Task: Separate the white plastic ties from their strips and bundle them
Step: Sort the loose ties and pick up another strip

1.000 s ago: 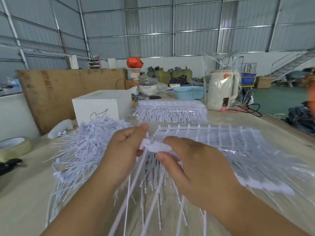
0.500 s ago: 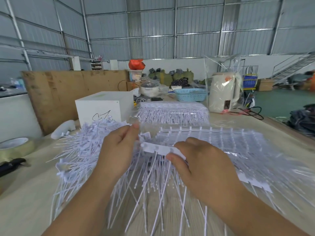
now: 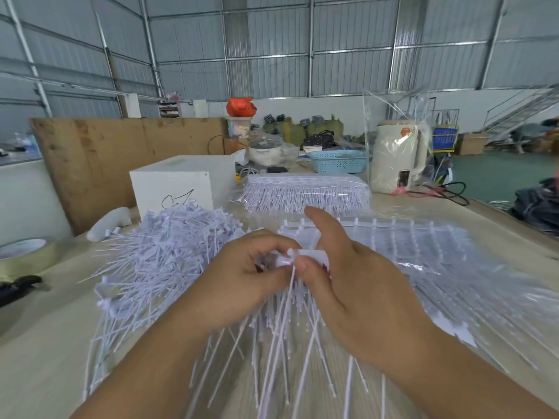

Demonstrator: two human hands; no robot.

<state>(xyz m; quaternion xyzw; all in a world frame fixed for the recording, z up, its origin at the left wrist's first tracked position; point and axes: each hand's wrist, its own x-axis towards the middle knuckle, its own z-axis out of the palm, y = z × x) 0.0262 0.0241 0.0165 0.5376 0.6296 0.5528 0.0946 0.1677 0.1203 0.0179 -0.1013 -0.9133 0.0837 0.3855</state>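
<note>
My left hand (image 3: pixel 242 279) and my right hand (image 3: pixel 348 285) meet over the middle of the table, both pinching the head end of a strip of white plastic ties (image 3: pixel 290 260). The thin tie tails (image 3: pixel 281 337) hang down and fan out towards me. My right index finger points up. A loose heap of separated white ties (image 3: pixel 163 252) lies to the left of my hands. Under and right of my hands a sheet of tie strips in clear plastic (image 3: pixel 423 255) is spread out. Behind it lies a wrapped pack of ties (image 3: pixel 305 193).
A white box (image 3: pixel 178 186) stands behind the heap, with a white tool (image 3: pixel 109 225) beside it. A tape roll (image 3: pixel 24 255) and a black tool (image 3: pixel 21 287) sit at the left edge. A blue basket (image 3: pixel 338 161) and a bagged white appliance (image 3: pixel 396 155) stand at the back.
My hands have closed together at the strip's head, so the strip is bunched between the fingertips. The right index finger has lifted. The tie tails have swung closer together.
</note>
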